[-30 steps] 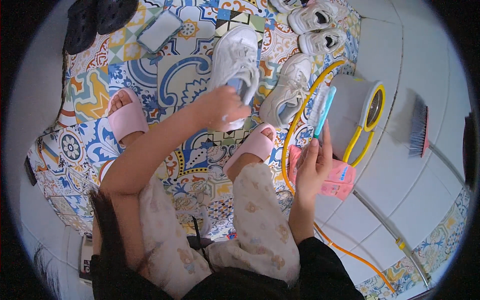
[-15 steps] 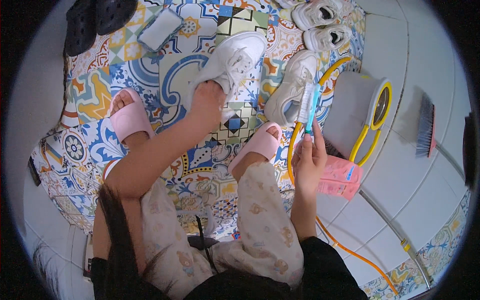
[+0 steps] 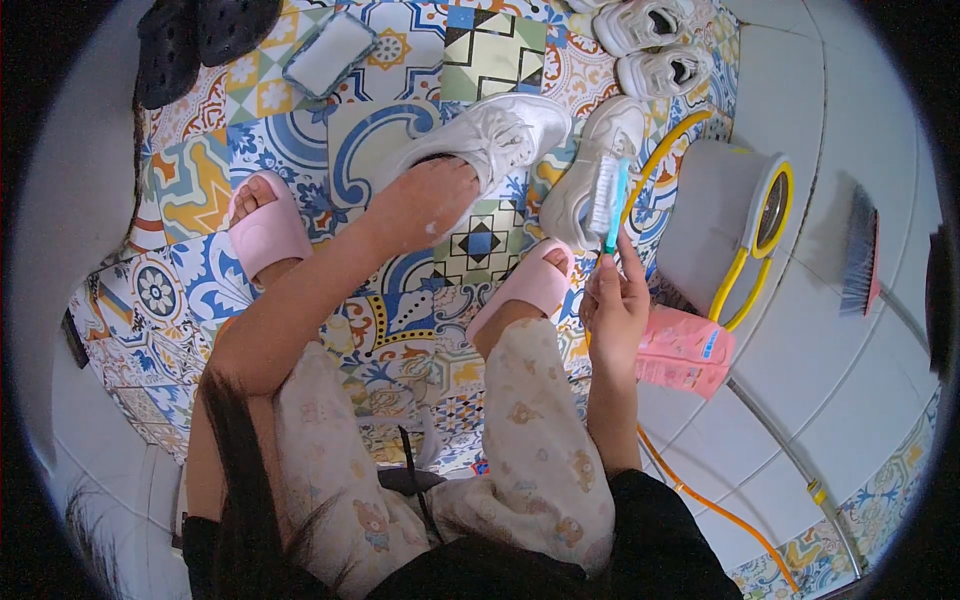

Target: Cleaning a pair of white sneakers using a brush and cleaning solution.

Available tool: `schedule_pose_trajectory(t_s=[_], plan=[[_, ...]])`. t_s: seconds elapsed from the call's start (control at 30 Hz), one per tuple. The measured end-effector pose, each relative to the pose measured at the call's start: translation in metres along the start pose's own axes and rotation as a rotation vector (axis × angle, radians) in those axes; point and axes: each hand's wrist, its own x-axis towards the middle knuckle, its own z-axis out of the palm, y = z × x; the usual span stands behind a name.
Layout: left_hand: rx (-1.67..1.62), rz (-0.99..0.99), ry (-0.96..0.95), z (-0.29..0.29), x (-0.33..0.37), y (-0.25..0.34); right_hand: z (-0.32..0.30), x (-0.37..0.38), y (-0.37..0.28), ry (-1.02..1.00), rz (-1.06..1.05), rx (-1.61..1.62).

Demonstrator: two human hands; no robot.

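Note:
My left hand point(image 3: 432, 203) is closed on a wet white shoe point(image 3: 510, 135) by its opening, with some fingers hidden inside. The shoe is held just over the tiled floor, toe pointing to the far right. In my right hand point(image 3: 618, 300) a scrubbing brush point(image 3: 616, 205) with a turquoise back and white bristles stands upright, bristles facing left. Behind the brush lies a second white shoe point(image 3: 578, 190), partly covered by it. A foam-like white patch shows on my left hand near the wrist.
A grey bucket point(image 3: 700, 215) with yellow trim and a pink pouch point(image 3: 685, 352) stand at right, by a yellow hose point(image 3: 665, 165). More white shoes point(image 3: 640, 28), a white bar in a tray point(image 3: 330, 55) and black clogs point(image 3: 165, 55) lie farther off. A broom point(image 3: 858, 255) leans right.
My left hand has turned the shoe so that its toe swings to the right and nearer. The brush in my right hand has shifted slightly and tilts a little differently.

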Motion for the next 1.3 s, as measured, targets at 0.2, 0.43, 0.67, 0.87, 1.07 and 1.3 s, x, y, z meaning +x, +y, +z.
schedule_pose_trajectory(t_s=[0.2, 0.43, 0.67, 0.87, 1.07, 1.3], plan=[[-0.07, -0.576, 0.001, -0.001, 0.003, 0.007, 0.003, 0.001, 0.005, -0.023, 0.053, 0.042], [-1.432, -1.073, 0.43, 0.041, 0.021, 0.001, 0.01, 0.003, 0.015, -0.13, 0.075, -0.03], [-1.396, -1.013, 0.376, 0.017, 0.019, -0.01, 0.024, 0.01, 0.035, -0.231, -0.482, -0.561], [-0.987, -0.851, 0.169, 0.042, 0.009, -0.018, 0.063, 0.028, 0.048, -0.273, -0.505, -1.15], [-1.047, -0.755, 0.156, 0.028, 0.019, -0.032, 0.097, 0.063, 0.05, -0.252, -0.635, -1.16], [-1.276, -0.936, 0.373, 0.005, 0.023, -0.024, 0.092, 0.041, 0.055, -0.27, -0.562, -1.126]])
